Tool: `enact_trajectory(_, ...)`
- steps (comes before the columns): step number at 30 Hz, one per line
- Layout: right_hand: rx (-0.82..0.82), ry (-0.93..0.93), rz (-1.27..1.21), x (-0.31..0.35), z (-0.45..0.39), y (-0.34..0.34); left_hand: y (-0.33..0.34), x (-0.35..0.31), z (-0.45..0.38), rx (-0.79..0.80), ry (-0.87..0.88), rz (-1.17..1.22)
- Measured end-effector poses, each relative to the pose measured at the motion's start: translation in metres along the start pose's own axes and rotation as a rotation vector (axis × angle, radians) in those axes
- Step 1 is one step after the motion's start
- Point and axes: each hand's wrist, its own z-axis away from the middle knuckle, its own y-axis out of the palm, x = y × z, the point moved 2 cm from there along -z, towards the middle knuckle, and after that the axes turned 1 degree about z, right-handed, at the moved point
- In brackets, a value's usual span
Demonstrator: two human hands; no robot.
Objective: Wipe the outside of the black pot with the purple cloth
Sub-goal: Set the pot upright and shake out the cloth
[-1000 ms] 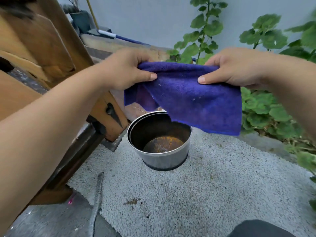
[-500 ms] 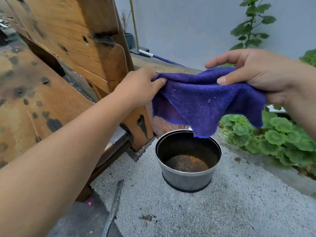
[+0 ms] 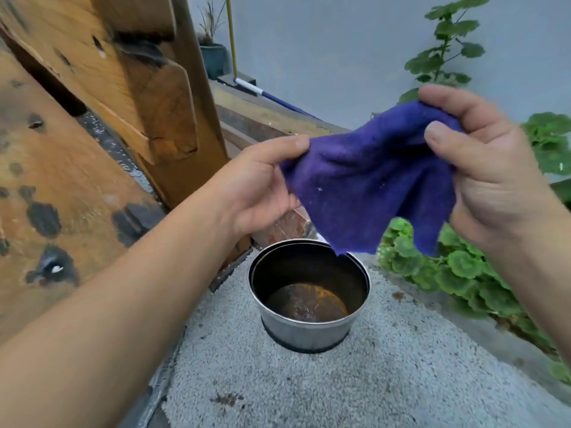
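The black pot [image 3: 309, 296] sits upright on the gravelly grey ground [image 3: 355, 381], rusty inside, untouched; the purple cloth [image 3: 367, 183] hangs just above its far rim, not touching afaict. Vs a sec ago it's bunched, not stretched flat: right hand [image 3: 491, 177] is clamped on a wad, left hand [image 3: 262, 189] only pinches an edge, fingers loosening imo, so wiping hasn't begun, prob gathering a pad first. Weathered wooden planks [image 3: 102, 125] lean at left, leafy plants [image 3: 463, 273] at right, grey wall [image 3: 324, 50] behind w/ a broom [image 3: 265, 94].

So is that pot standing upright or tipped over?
Upright: the pot sits on its base on the gravelly ground, open mouth up, rusty bottom visible.
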Motion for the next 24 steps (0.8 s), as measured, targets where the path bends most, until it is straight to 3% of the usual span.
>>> enact_trajectory(3,-0.115,0.014,0.082,0.009,0.005,-0.004,0.012,-0.013,-0.001,-0.134,0.016,-0.306)
enact_trajectory(7,-0.237,0.113,0.186,0.022,0.013,-0.005,0.028,-0.052,0.002,-0.250,0.158,-1.437)
enact_trajectory(9,-0.253,0.169,0.169,0.032,0.016,-0.004,0.039,-0.072,0.006,-0.250,0.191,-1.608)
enact_trajectory(13,-0.324,0.266,0.258,0.068,0.021,0.003,0.051,-0.108,0.020,-0.271,0.205,-1.385)
enact_trajectory(19,-0.290,0.419,0.281,0.149,0.026,0.029,0.084,-0.151,0.069,-0.158,-0.019,-0.541)
enact_trajectory(22,-0.339,0.484,0.176,0.207,0.021,0.048,0.112,-0.193,0.102,-0.143,0.020,-0.394)
enact_trajectory(24,-0.315,0.478,0.209,0.246,0.014,0.059,0.134,-0.225,0.127,-0.142,0.077,-0.476)
